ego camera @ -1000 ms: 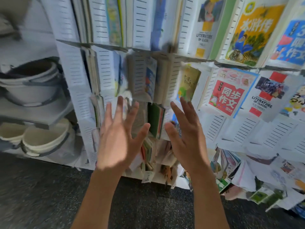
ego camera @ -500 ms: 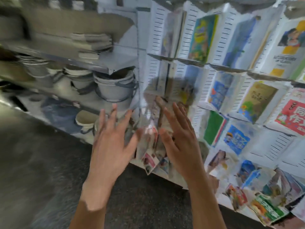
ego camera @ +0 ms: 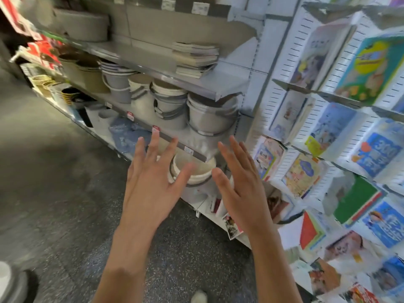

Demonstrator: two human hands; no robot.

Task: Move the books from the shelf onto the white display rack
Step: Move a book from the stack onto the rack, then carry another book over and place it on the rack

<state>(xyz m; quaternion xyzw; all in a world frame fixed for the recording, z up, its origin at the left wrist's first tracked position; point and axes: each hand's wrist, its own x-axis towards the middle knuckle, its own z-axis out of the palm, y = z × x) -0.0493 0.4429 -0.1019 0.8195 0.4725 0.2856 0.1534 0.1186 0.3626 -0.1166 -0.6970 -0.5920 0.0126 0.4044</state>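
Shop aisle, dark speckled floor (ego camera: 54,204), grey shelf (ego camera: 153,60) running from 10 to 12 o'clock with stacked buckets (ego camera: 209,119) under it. Books (ego camera: 195,59) sat in a flat pile on that shelf at 12 o'clock. White display rack (ego camera: 284,51) at 2 to 4 o'clock, already carrying colourful covers. My left hand (ego camera: 150,189) and right hand (ego camera: 242,193) were raised at centre, fingers spread wide, palms facing each other, apart, gripping nothing. Edges blurred.
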